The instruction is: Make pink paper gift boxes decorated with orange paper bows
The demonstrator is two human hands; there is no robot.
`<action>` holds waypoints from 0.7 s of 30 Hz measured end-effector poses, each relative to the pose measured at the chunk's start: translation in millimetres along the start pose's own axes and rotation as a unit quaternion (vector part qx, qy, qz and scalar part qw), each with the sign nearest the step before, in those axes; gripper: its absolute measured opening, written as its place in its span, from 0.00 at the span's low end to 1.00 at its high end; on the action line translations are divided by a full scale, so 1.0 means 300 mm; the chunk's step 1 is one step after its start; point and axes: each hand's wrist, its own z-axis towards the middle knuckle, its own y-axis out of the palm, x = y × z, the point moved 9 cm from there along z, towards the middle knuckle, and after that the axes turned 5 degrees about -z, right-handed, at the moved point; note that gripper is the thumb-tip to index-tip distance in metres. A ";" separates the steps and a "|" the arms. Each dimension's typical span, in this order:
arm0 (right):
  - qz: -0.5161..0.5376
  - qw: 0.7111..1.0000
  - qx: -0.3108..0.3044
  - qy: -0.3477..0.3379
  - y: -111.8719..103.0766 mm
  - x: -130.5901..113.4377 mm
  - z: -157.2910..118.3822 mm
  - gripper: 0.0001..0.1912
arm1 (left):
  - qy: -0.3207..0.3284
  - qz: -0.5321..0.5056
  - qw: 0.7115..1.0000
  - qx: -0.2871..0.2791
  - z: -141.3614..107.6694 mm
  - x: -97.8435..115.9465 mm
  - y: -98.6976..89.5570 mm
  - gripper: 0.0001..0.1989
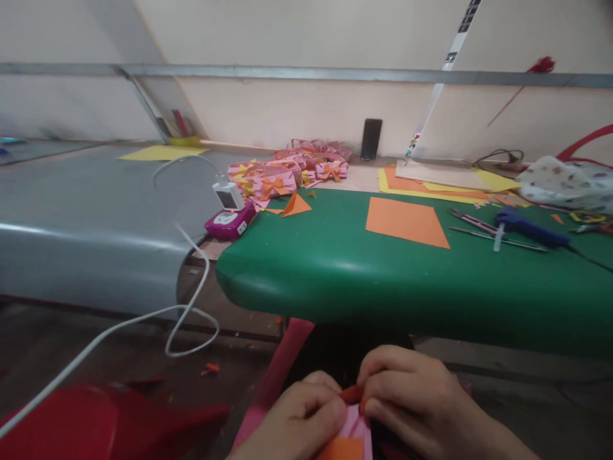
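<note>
Firstly, at the far left there is a grey surface [96, 211], with a yellow sheet [160, 153] lying on it in the upper left of the frame. Below, in the lower left corner, a red object [71, 421] is seen, and a white cable [138, 313] makes a loop near it. Next to the right, a small white device [228, 196] stands on a purple box [230, 221], at the left end of the green table [335, 255]. Just beside, toward the upper middle, lies a pile of pink and orange paper bows [287, 176], and in front of it one folded orange paper [295, 204].

At the bottom centre, the left hand [306, 412] is closed, pinching the pink paper piece [353, 427] from its left side, near the orange strip [351, 394] at its top. The piece lies between the two hands, below the table edge. The right hand [416, 396] has its fingers bent and grips the orange strip from the right side.

Above the right hand, an orange sheet [407, 221] lies flat on the table. Further right are tweezers [472, 222] and a blue glue gun [531, 228], well apart from both hands.
</note>
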 end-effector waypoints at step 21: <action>-0.105 0.970 -0.180 0.125 0.110 0.041 -0.148 0.10 | 0.045 0.141 0.989 -0.001 0.021 -0.059 0.074 0.12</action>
